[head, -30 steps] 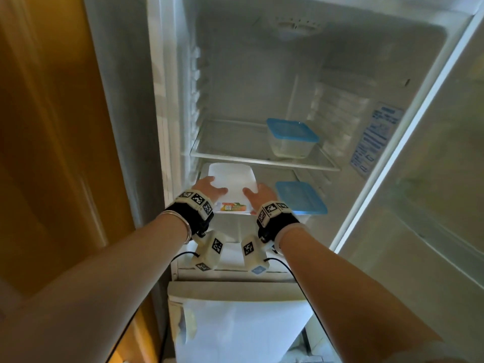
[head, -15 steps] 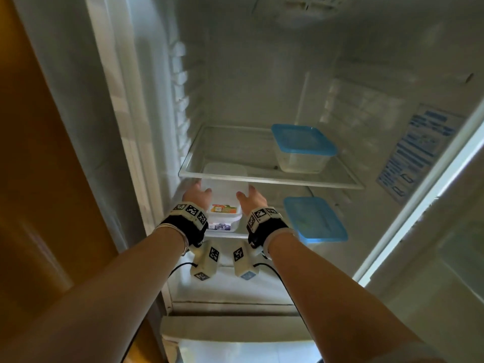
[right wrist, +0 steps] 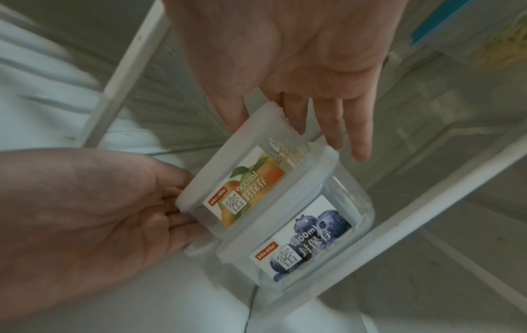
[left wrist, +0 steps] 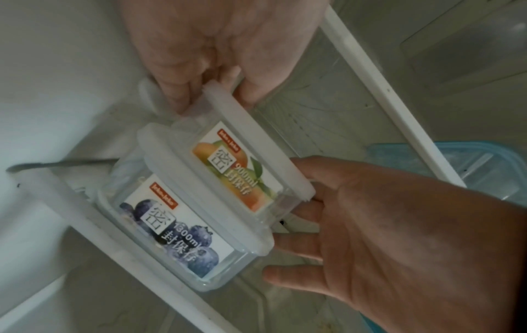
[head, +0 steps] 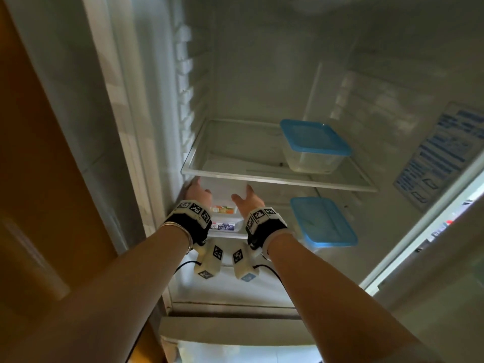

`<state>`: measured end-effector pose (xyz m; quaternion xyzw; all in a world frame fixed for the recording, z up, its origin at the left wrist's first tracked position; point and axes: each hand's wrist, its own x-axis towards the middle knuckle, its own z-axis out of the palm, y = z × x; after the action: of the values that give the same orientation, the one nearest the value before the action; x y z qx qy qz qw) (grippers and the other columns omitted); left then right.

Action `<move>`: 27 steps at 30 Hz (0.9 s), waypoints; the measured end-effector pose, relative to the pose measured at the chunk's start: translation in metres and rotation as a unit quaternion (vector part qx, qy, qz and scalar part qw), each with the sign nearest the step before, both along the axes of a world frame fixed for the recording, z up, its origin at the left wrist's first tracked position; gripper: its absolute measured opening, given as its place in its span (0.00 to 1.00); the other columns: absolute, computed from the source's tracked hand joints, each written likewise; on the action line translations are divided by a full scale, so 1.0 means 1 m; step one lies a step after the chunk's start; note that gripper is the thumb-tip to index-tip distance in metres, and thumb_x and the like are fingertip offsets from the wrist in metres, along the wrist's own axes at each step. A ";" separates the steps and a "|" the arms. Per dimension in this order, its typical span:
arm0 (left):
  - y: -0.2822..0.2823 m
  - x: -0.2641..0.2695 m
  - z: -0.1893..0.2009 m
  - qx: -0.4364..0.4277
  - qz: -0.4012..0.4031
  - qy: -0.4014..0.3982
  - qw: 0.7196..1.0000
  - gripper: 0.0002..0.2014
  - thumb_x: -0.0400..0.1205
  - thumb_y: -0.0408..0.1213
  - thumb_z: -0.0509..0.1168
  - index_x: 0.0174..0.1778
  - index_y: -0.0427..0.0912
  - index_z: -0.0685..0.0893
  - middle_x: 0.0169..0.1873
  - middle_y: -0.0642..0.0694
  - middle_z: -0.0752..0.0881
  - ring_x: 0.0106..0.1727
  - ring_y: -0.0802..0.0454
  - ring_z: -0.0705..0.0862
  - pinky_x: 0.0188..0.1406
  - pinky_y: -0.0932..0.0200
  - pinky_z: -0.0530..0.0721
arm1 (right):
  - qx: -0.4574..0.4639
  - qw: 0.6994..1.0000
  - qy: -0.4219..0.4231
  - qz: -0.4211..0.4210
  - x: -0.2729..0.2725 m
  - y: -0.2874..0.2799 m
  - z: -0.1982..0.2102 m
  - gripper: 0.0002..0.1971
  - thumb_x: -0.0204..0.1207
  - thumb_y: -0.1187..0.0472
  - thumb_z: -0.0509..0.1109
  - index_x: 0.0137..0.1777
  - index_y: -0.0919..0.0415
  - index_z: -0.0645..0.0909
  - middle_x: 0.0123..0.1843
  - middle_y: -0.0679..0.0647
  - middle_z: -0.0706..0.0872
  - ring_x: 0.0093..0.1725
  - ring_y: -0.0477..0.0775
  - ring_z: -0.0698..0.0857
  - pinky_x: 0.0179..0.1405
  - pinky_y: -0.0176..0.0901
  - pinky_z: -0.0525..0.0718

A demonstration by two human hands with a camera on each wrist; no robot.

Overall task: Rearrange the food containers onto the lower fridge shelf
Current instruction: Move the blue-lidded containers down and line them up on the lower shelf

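Observation:
A small white-lidded container with an orange fruit label (left wrist: 228, 166) sits stacked on a larger blueberry-labelled container (left wrist: 177, 234) at the left of the lower fridge shelf (left wrist: 85, 225). My left hand (head: 196, 192) and right hand (head: 246, 197) flank the small container (head: 222, 209) under the upper shelf (head: 262, 178). Both hands have straight fingers. In the right wrist view my left hand (right wrist: 85, 214) touches its left side, and my right hand (right wrist: 299, 56) lies along the lid's right end. The larger container (head: 225, 226) shows below the wrists.
One blue-lidded container (head: 314, 142) stands on the right of the upper glass shelf. Another blue-lidded container (head: 322, 221) sits on the right of the lower shelf. The fridge's left wall is close to my left hand. The open door is at the right.
Both hands have carried the small container deeper into the fridge, under the upper shelf, down onto the blueberry-labelled container. The head view has moved closer.

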<state>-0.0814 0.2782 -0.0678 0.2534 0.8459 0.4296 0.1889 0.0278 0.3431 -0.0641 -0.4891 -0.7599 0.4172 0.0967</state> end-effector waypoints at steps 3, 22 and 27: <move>-0.004 0.002 0.001 -0.019 -0.011 0.022 1.000 0.27 0.84 0.30 0.54 0.82 0.36 0.58 0.80 0.36 0.65 0.80 0.39 0.67 0.78 0.51 0.64 | 0.007 1.000 -0.007 0.000 0.000 -0.003 -0.001 0.33 0.83 0.48 0.58 0.84 0.57 0.51 0.78 0.60 0.73 0.73 0.61 0.76 0.70 0.51 0.76; -0.012 0.013 0.020 -0.087 -0.044 0.024 0.995 0.22 0.84 0.31 0.58 0.74 0.30 0.71 0.74 0.32 0.74 0.75 0.38 0.74 0.73 0.52 0.73 | 0.009 0.997 -0.068 0.018 0.010 -0.010 0.007 0.33 0.83 0.40 0.50 0.84 0.53 0.48 0.83 0.59 0.64 0.79 0.62 0.68 0.78 0.58 0.68; -0.029 0.022 0.025 -0.071 -0.096 0.032 0.992 0.20 0.86 0.38 0.50 0.69 0.35 0.77 0.70 0.36 0.77 0.70 0.46 0.79 0.70 0.58 0.74 | 0.024 0.996 -0.079 0.017 0.023 -0.013 0.016 0.32 0.84 0.42 0.49 0.84 0.53 0.48 0.83 0.58 0.63 0.80 0.61 0.67 0.78 0.57 0.67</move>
<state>-0.0595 0.2490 -0.0431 0.3328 0.8519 0.3398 0.2193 0.0505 0.3300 -0.0478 -0.5049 -0.7830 0.3609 0.0410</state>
